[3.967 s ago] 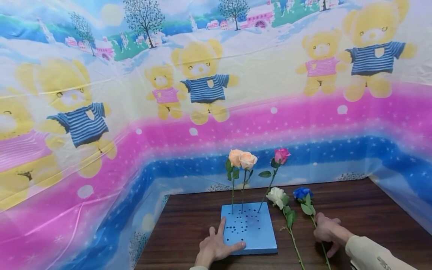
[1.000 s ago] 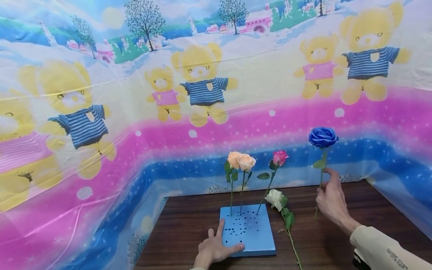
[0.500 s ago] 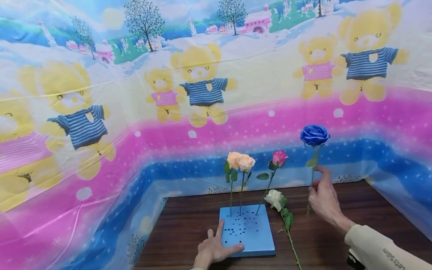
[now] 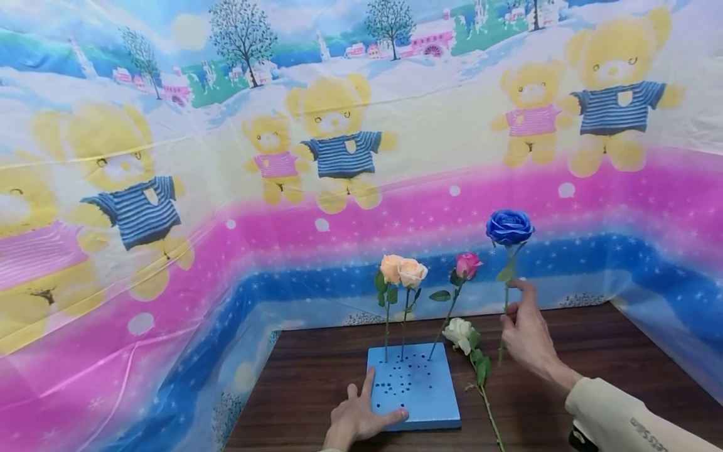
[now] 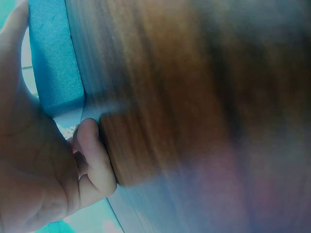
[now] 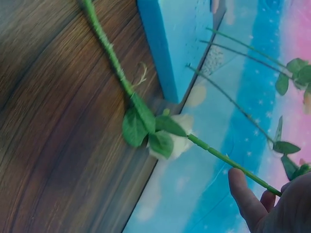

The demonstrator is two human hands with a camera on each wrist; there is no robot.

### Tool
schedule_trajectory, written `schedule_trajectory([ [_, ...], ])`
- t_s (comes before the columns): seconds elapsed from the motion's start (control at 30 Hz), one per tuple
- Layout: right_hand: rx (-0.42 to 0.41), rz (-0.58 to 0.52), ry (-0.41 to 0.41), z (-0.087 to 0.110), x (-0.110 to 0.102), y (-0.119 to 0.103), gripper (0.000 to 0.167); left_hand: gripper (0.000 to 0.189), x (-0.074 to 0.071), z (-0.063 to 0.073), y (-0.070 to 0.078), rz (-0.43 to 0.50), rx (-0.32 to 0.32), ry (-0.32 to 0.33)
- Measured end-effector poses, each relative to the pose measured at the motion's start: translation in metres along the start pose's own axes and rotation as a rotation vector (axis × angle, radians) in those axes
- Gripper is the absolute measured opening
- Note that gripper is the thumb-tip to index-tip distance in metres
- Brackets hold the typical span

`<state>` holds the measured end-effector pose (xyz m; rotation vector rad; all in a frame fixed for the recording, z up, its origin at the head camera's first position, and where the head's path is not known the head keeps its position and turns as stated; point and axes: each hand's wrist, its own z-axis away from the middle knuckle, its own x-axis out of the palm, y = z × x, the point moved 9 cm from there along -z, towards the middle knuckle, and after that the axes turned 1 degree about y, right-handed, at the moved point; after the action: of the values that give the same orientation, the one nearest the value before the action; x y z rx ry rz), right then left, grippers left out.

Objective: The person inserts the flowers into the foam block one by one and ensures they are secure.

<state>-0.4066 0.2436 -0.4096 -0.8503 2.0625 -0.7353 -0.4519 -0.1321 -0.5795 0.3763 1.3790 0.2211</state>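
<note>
My right hand (image 4: 530, 336) pinches the stem of a blue rose (image 4: 510, 227), which stands upright above the table to the right of the foam board. In the right wrist view the lower green stem (image 6: 218, 155) extends out past my fingertips. My left hand (image 4: 361, 413) rests at the front left corner of the light blue foam board (image 4: 440, 402), thumb and index finger spread along its edges. Small holes dot the board. Two peach roses (image 4: 413, 273) and a leaning pink rose (image 4: 467, 265) stand in its far part.
A white rose (image 4: 460, 333) lies on the dark wooden table (image 4: 305, 370), right of the board, its stem toward the front edge. Behind the table hangs a cloth backdrop (image 4: 429, 138) printed with bears.
My right hand took the blue rose from the table, raised it upright and carried it left toward the board. My left hand stays at the board's corner.
</note>
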Motion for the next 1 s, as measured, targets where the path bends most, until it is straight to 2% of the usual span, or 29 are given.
schedule_trajectory([
  [0.4,-0.017,-0.013,-0.054,0.008,0.023,-0.024,0.07,0.13,0.001,0.0,-0.002,-0.003,0.0,-0.001],
  [0.57,-0.015,-0.052,-0.075,0.009,0.031,-0.033,0.071,0.13,0.0,0.0,-0.001,0.0,-0.001,0.002],
  [1.0,-0.038,-0.072,-0.077,0.009,0.052,-0.054,0.069,0.129,0.001,0.0,-0.001,0.014,0.005,-0.002],
])
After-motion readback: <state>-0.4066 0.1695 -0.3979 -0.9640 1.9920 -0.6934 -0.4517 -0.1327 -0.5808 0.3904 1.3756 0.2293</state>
